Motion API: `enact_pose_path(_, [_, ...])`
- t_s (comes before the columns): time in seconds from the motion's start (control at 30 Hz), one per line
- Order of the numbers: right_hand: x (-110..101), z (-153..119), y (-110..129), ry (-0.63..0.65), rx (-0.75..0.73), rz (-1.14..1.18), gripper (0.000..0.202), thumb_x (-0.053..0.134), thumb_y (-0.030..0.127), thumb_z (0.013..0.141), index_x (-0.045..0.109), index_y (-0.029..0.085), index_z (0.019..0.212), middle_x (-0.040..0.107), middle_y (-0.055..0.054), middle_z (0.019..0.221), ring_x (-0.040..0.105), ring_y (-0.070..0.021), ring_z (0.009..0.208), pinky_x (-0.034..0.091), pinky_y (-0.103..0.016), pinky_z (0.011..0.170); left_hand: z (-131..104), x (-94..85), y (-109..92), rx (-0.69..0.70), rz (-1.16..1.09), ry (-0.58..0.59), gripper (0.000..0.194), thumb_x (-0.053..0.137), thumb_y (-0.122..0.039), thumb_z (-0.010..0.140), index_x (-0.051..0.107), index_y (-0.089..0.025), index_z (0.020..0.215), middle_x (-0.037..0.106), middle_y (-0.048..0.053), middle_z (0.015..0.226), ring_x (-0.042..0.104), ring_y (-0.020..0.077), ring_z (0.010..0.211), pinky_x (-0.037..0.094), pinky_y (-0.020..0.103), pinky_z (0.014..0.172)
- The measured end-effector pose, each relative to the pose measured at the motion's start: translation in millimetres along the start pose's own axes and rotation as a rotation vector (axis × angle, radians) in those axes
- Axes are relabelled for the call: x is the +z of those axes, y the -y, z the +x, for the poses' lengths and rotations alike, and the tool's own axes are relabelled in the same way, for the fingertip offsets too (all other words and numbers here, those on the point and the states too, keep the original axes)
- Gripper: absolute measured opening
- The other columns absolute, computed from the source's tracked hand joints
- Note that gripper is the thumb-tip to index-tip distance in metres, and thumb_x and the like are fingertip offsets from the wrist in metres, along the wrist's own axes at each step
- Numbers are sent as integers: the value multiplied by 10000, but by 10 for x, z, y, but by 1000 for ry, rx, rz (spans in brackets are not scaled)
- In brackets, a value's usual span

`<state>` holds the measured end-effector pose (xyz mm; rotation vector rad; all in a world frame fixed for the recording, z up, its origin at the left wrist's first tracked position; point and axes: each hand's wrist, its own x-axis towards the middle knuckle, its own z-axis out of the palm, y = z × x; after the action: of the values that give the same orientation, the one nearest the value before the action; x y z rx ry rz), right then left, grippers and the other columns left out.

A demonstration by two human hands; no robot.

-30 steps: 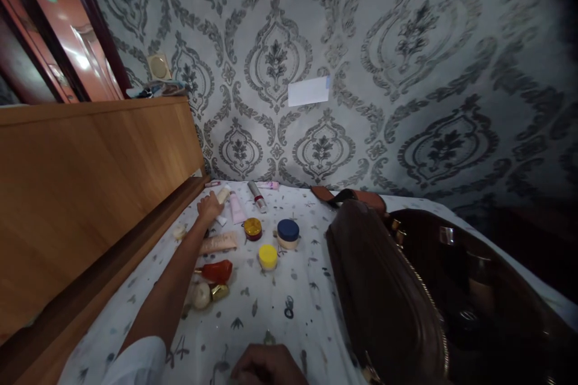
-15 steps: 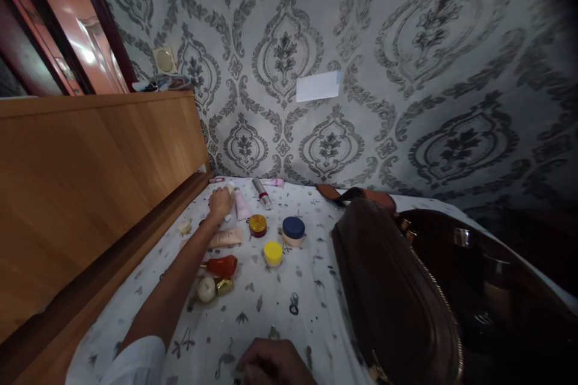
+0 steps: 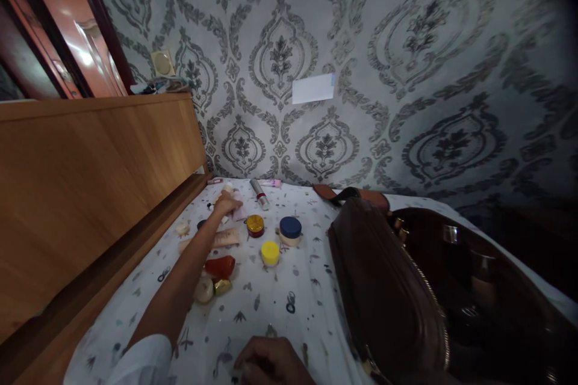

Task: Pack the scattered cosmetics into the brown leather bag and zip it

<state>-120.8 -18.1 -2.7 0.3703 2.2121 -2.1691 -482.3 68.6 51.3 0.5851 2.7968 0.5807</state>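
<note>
My left hand (image 3: 226, 201) reaches to the far left of the patterned sheet (image 3: 253, 319), at a pink tube (image 3: 239, 210); its fingers are small and partly hidden, so a grip cannot be made out. Low in the middle, my right hand (image 3: 273, 361) rests with curled fingers, their tips hidden. Between the hands stand a yellow-lidded jar (image 3: 270, 252), a blue-lidded jar (image 3: 290, 230) and an amber-lidded jar (image 3: 255, 225). Beside my left forearm lie a beige tube (image 3: 227, 237), a red bottle (image 3: 220, 266) and a gold cap (image 3: 223, 287).
An open dark brown bag (image 3: 383, 295) with items inside fills the right side. A silver tube (image 3: 259, 194) and another pink tube (image 3: 271, 183) lie near the wall. A wooden board (image 3: 99, 162) borders the left.
My left hand has shifted slightly right, over the pink tube. My right hand stays curled low in the middle. The view has shifted a little.
</note>
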Motion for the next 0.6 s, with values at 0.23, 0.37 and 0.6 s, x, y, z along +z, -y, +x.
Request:
enact_pose_path(0.23, [60,34,-16,-30,-52,2,194,606,200,755,761,115,835,646,-15,644,556,-96,596,394,-174,541,-199,24,-64,52,75,-81,860,769,-511,671,418,-134,1359,681,203,1221,681,314,1071,511,333,795])
enact_pose_path(0.37, [84,48,-46,-13,-128,27,172,620,179,751,760,113,826,602,19,603,522,-71,556,394,-153,532,-315,33,-88,115,95,-114,840,780,-488,632,454,-132,1319,660,229,1243,609,375,1190,497,370,837])
enact_pose_path(0.6, [47,39,-24,-16,-189,-11,38,695,143,778,730,145,763,575,54,633,532,-64,610,432,-134,609,-258,-65,-91,172,63,-106,583,734,-444,597,566,-172,1085,729,150,904,698,381,930,511,373,655])
